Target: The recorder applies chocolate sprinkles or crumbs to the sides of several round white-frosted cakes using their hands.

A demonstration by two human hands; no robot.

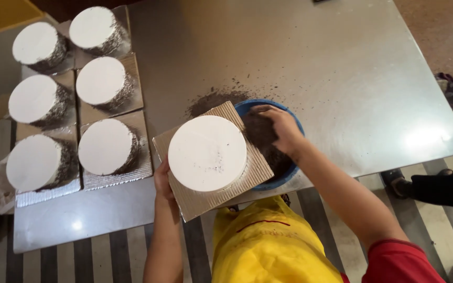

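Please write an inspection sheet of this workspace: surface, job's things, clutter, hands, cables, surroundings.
Surface: steel table, dark crumbs spilled beside the blue bowl.
Job's things: white cake on a cardboard square, tilted over the bowl of dark crumbs.
Clutter: six crumb-sided cakes on silver boards at the far left.
Hands: left hand grips the cardboard edge; right hand is in the crumbs.
Cables: nothing seen.
Surroundings: striped floor, another person's shoe at right.

Light: bright, even, from overhead.
Glare: two hot spots on your steel table (342,78), right edge and lower left.
Shadows: soft, short.
Focus: sharp centre; your near arms slightly soft.
Edges: mild wide-angle bend.
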